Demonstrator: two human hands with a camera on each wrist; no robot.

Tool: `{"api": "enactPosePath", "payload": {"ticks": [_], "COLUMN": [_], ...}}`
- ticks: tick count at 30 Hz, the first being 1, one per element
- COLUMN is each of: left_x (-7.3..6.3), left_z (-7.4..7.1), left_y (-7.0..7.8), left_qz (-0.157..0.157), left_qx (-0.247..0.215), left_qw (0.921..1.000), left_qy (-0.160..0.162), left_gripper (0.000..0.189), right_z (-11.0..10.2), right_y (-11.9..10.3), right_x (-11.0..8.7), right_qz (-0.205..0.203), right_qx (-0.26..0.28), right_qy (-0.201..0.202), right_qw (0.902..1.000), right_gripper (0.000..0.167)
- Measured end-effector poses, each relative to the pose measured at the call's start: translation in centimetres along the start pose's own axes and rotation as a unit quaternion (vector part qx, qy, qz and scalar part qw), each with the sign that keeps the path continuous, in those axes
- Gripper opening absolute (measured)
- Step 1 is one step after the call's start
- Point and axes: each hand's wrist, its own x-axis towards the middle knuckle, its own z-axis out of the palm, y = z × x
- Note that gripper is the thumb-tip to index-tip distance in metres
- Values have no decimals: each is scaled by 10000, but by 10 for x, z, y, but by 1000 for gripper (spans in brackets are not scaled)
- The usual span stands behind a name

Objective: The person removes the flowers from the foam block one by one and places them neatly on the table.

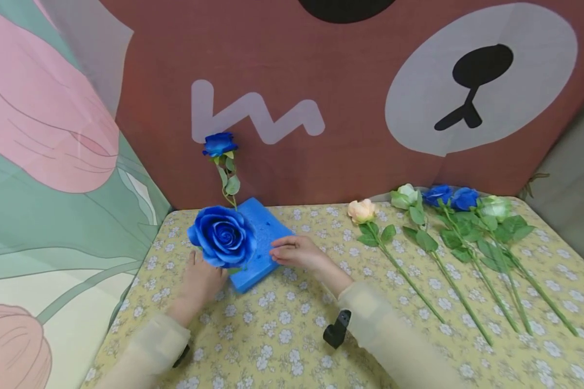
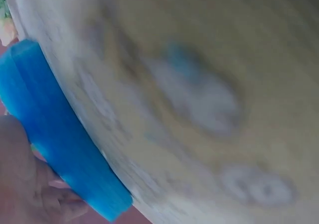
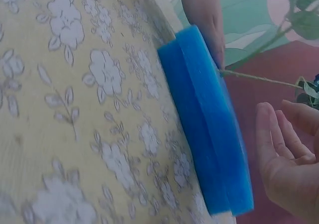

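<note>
A blue foam block point(image 1: 265, 246) lies on the table, small holes dotting its top. Two blue roses stand up from it: a large bloom point(image 1: 224, 236) close to the camera and a smaller bloom point(image 1: 220, 144) farther back on a leafy stem. My left hand point(image 1: 200, 283) is at the block's near left side, partly hidden by the large rose. In the left wrist view, bent fingers point(image 2: 57, 196) are against the block, but their hold is unclear. My right hand point(image 1: 299, 252) hovers by the block's right edge; its fingers point(image 3: 264, 129) are loosely bent with nothing between them.
On the right lie a peach rose point(image 1: 362, 210), a pale green-white rose point(image 1: 405, 196), blue roses point(image 1: 464, 199) and another pale green rose point(image 1: 495, 207), stems toward me. The flowered tablecloth point(image 1: 272, 346) covers the table. A brown printed backdrop point(image 1: 350, 162) rises behind it.
</note>
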Motion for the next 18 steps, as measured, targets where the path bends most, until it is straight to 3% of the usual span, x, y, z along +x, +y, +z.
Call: {"api": "enactPosePath", "payload": {"ticks": [4, 8, 13, 18], "left_x": [0, 1, 7, 13], "left_z": [1, -1, 0, 2], "left_y": [7, 8, -5, -24], "left_qz": [-126, -77, 33, 315], "left_qx": [221, 201, -379, -1133], "left_qw": [9997, 9998, 9991, 9929], "left_qy": [-4, 46, 171, 173], "left_gripper": [47, 47, 49, 70], "right_z": [7, 13, 22, 31], "right_y": [5, 8, 10, 11], "right_x": [5, 9, 13, 16], "right_qz": [-129, -169, -204, -363], "right_qx": [135, -233, -740, -628], "right_qy": [-1, 47, 46, -254], "right_qw": [9998, 9996, 9970, 9970], "right_gripper": [39, 41, 45, 50]}}
